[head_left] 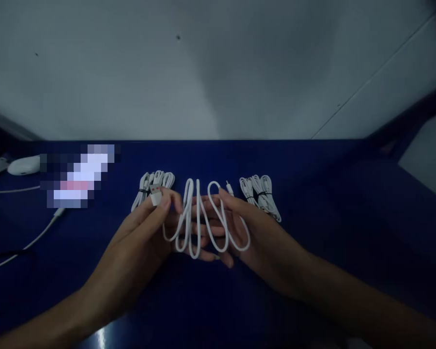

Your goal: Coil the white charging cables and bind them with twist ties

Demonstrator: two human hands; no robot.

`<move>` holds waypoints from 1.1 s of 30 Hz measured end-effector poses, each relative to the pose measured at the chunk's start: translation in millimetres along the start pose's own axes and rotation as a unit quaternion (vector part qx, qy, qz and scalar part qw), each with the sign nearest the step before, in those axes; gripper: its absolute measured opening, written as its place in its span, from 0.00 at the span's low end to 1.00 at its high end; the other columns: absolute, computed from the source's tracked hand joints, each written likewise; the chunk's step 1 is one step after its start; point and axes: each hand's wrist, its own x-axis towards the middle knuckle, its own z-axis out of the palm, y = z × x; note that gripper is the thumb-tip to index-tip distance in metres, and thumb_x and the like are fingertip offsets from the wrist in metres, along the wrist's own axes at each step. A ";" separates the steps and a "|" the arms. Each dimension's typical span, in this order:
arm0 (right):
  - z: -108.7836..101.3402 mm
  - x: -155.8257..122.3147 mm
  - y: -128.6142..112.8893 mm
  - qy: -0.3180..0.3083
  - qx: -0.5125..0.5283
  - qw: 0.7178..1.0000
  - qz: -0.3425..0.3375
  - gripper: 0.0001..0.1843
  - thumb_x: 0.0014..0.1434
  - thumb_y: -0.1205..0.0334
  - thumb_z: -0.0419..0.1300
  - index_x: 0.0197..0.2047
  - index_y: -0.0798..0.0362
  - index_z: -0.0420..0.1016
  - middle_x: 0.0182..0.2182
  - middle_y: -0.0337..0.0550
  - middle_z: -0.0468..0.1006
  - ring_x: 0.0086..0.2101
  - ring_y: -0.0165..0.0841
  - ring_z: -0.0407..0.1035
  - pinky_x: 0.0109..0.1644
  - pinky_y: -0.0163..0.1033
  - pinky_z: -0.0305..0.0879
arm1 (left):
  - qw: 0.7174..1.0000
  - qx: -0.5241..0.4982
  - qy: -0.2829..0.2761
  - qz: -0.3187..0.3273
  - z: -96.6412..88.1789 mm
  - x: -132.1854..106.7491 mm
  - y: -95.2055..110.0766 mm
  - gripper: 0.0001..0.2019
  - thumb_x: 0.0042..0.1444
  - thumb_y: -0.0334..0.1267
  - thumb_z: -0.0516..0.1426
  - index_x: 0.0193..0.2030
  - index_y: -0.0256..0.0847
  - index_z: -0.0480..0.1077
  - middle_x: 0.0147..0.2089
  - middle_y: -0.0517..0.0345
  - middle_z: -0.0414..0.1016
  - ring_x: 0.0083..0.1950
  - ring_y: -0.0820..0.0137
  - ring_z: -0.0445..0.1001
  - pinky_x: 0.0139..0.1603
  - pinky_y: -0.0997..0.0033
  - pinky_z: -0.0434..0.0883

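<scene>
A white USB cable [198,218] lies in several loose zigzag loops across both hands, above the blue table. Its USB plug [155,193] is pinched between the thumb and index finger of my left hand [145,232]. The fingers of my right hand [254,228] support the loops from behind, with its thumb on the rightmost one. A slim connector at the cable's other end [229,188] sticks up just beyond my right thumb. The fingers of both hands overlap behind the loops and are partly hidden.
Tied bundles of white cable lie behind my left hand [159,178] and right hand [265,191] on the blue table [330,203]. At left are a blurred-out phone-like object [82,174] with a white cord [39,237] and a white rounded object [23,166]. A pale wall [131,87] rises behind.
</scene>
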 end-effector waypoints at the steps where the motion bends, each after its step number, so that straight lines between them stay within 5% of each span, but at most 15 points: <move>1: 1.0 0.1 0.1 0.008 -0.008 1.000 -0.003 0.24 0.82 0.40 0.58 0.54 0.47 0.90 0.43 0.45 0.86 0.38 0.33 0.77 0.36 0.33 0.73 | 1.000 -0.005 -0.007 0.001 0.0 -0.3 0.4 0.09 0.78 0.47 0.63 0.53 0.46 0.81 0.57 0.47 0.89 0.53 0.48 0.91 0.44 0.54 0.92; 7: 10.1 0.0 -1.3 0.104 -0.102 0.987 -0.070 0.20 0.82 0.43 0.62 0.49 0.47 0.88 0.39 0.40 0.86 0.35 0.31 0.77 0.38 0.35 0.74 | 1.000 -0.015 -0.017 0.022 6.7 -0.3 5.5 0.17 0.80 0.47 0.61 0.72 0.53 0.76 0.62 0.46 0.89 0.58 0.41 0.91 0.44 0.48 0.92; 11: 10.8 -0.5 -1.6 0.121 -0.129 0.979 -0.106 0.19 0.84 0.47 0.59 0.49 0.47 0.89 0.45 0.43 0.89 0.41 0.33 0.82 0.51 0.40 0.78 | 0.999 -0.021 -0.018 0.032 10.5 -1.9 7.4 0.22 0.82 0.44 0.59 0.78 0.52 0.69 0.66 0.44 0.87 0.67 0.40 0.86 0.47 0.51 0.93; 17: 7.1 0.9 -1.0 0.153 -0.101 0.977 -0.106 0.19 0.83 0.46 0.60 0.53 0.48 0.88 0.55 0.48 0.90 0.55 0.41 0.85 0.65 0.50 0.78 | 0.999 0.004 0.023 0.039 9.6 -2.2 7.9 0.16 0.80 0.41 0.61 0.69 0.45 0.72 0.66 0.40 0.87 0.67 0.40 0.86 0.51 0.52 0.92; 21: 4.5 1.1 -2.2 0.138 -0.082 0.983 -0.089 0.20 0.83 0.45 0.59 0.55 0.48 0.87 0.56 0.50 0.90 0.56 0.44 0.85 0.63 0.52 0.81 | 0.998 -0.001 0.050 0.039 9.8 1.7 7.1 0.15 0.75 0.36 0.64 0.65 0.46 0.69 0.62 0.39 0.89 0.63 0.40 0.89 0.45 0.51 0.92; 25: 1.4 1.0 -5.4 0.137 -0.090 0.985 -0.060 0.20 0.83 0.45 0.60 0.55 0.48 0.88 0.56 0.49 0.90 0.55 0.43 0.86 0.60 0.49 0.83 | 0.998 0.003 0.067 0.002 5.8 2.1 4.9 0.26 0.74 0.35 0.64 0.75 0.50 0.67 0.69 0.39 0.85 0.67 0.38 0.86 0.46 0.48 0.93; 33: 0.1 2.1 -7.3 0.171 -0.054 0.983 -0.029 0.18 0.81 0.46 0.63 0.55 0.49 0.90 0.53 0.49 0.92 0.50 0.42 0.88 0.54 0.44 0.85 | 0.998 -0.026 0.034 -0.035 -1.4 3.6 8.7 0.16 0.73 0.38 0.63 0.63 0.38 0.84 0.73 0.35 0.81 0.72 0.34 0.82 0.56 0.45 0.91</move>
